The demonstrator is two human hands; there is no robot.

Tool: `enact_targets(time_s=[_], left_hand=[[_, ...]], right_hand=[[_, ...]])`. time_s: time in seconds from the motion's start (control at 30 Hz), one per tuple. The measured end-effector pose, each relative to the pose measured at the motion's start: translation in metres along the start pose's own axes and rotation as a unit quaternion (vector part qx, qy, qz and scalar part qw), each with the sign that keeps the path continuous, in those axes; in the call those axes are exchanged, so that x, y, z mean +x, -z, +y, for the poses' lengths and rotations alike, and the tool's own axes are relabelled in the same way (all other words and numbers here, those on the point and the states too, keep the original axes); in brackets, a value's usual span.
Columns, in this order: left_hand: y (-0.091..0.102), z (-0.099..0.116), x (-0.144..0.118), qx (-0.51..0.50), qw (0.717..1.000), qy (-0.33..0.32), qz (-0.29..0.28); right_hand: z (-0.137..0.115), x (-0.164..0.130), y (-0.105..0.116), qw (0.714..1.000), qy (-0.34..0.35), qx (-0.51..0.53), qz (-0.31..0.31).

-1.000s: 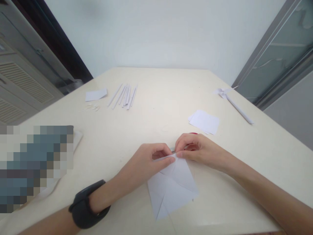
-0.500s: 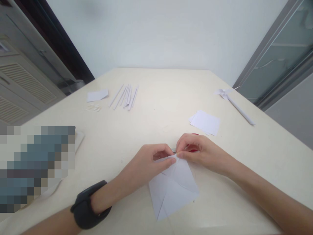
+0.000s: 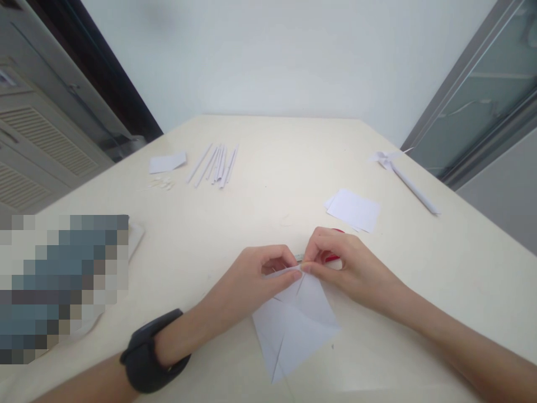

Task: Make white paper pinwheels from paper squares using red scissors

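White paper square (image 3: 293, 330) lies flat under both hands; the left hand (image 3: 251, 282) and right hand (image 3: 344, 266) meet fingertip to fingertip, pinching its far corner; something red (image 3: 331, 258) peeks behind the right hand, a paper stack (image 3: 354, 210) just beyond, rolled paper sticks (image 3: 216, 164) far off past the left

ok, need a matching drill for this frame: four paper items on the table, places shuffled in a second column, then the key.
Things:
1. folded sheet
2. rolled paper sticks
3. paper pinwheel
4. stack of paper squares

Places:
A. far right, near the table edge
B. far left of centre, lying fanned out
C. pinched by the fingers of the left hand and right hand
D. just beyond the right hand

Pairs: 1-C, 2-B, 3-A, 4-D
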State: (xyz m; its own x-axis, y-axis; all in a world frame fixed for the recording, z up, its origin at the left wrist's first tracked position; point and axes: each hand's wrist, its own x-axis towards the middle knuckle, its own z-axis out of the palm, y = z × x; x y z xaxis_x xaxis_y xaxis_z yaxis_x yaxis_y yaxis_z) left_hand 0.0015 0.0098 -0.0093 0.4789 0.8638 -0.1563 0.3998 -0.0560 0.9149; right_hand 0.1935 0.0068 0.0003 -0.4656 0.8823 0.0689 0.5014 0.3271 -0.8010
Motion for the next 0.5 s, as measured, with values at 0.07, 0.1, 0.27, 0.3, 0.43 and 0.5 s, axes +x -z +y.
enact_targets(time_s=[0.07, 0.1, 0.27, 0.3, 0.43, 0.5], left_hand=[[0.0001, 0.0, 0.0005, 0.002, 1.0, 0.001, -0.001], [0.0002, 0.0002, 0.0008, 0.0, 1.0, 0.003, -0.003], [0.0024, 0.0032, 0.0011, -0.004, 0.999, 0.028, -0.016], [0.0029, 0.0035, 0.0007, 0.0, 0.999, 0.03, -0.018], [0.0035, 0.0045, -0.001, 0.019, 1.0, 0.021, -0.005], [0.003, 0.0055, -0.0012, 0.023, 1.0, 0.017, 0.0]], right_hand=[[0.0001, -0.0004, -0.0013, 0.999, 0.013, -0.033, 0.009], [0.0001, -0.0005, -0.0021, 0.998, 0.021, -0.051, 0.015], [0.0004, -0.001, -0.0053, 0.995, 0.047, -0.086, 0.028], [0.0006, -0.001, -0.0052, 0.996, 0.045, -0.076, 0.025], [0.002, 0.0003, -0.0025, 0.999, 0.026, -0.021, 0.003], [0.0026, 0.0018, -0.0005, 1.0, 0.016, 0.004, -0.006]])
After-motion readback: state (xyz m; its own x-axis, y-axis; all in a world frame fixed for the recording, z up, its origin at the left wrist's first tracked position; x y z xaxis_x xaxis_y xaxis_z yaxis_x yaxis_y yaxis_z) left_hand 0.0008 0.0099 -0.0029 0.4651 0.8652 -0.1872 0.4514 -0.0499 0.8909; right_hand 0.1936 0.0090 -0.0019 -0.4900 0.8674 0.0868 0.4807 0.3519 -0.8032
